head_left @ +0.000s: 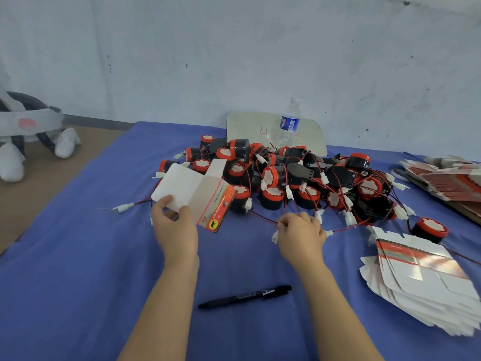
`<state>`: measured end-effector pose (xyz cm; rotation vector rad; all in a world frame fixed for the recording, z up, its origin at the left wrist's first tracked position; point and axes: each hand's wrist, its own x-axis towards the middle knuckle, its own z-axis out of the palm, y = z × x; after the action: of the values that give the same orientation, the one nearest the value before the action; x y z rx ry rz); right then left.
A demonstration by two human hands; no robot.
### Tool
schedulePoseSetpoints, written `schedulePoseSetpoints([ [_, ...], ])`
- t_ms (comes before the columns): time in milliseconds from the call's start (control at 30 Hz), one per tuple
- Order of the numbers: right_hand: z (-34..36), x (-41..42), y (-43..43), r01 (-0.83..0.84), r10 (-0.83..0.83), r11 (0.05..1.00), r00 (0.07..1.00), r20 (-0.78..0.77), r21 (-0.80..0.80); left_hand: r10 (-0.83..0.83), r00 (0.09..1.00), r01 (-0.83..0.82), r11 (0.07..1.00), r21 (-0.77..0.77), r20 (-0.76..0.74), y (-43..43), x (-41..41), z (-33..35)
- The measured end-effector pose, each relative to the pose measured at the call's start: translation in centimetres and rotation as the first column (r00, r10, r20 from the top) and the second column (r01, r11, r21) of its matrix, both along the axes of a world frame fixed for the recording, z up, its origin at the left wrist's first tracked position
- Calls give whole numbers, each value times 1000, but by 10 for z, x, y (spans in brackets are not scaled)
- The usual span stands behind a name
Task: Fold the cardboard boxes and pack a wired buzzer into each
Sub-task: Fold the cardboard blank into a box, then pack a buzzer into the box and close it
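Before the buzzer pile (299, 178), left hand (174, 225) grips one folded, open box (205, 196), right hand (299, 234) pinches a wire (263, 217); flat boxes (421, 280) beside it remain unfolded.

Single view, worn on the head, wide-angle. We look forward and down across the blue cloth (78, 282), close enough that both forearms (161, 308) enter from the bottom edge. Left hand (175, 230) and right hand (299, 234) sit at mid-frame, near the lens. Buzzer pile (299, 178) lies just past them at centre; the wall (234, 61) fills the upper half. Straight edges bow toward the corners.
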<state>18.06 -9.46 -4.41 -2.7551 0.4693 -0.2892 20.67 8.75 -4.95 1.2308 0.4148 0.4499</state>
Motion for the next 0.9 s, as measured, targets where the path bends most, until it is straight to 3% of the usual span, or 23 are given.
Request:
schedulePoseSetpoints([
  [67,16,-16,-16,10,-10,998,1000,-2,59,15,1000,-14,999,-52,22,-1,-1,2],
  [233,37,-44,-46,171,-166,985,980,-109,37,-21,998,24,998,-62,51,-9,-2,3],
  [300,33,-40,-41,136,-133,991,983,-125,15,-63,997,66,996,-57,55,-14,-3,2],
  [367,26,-31,-29,2,10,992,995,-95,123,-98,993,100,995,-15,65,-17,-4,1],
  [467,14,-13,-4,-191,191,952,981,22,239,-136,988,129,988,91,75,-20,-5,-1],
  [533,1,0,10,-254,244,953,967,79,163,-124,989,107,976,190,80,-20,-5,-1],
  [633,-16,9,18,-221,211,974,966,151,52,-91,992,53,930,365,87,-18,-7,-2],
  [700,-15,10,9,-150,79,966,947,312,210,-71,992,16,889,458,103,-16,-7,-4],
  [800,2,4,-9,-215,-131,807,843,521,550,-99,991,33,830,557,89,-13,-5,-7],
  [900,16,-6,-7,-439,-24,713,763,646,546,-292,956,251,748,615,-35,-17,-2,-9],
])
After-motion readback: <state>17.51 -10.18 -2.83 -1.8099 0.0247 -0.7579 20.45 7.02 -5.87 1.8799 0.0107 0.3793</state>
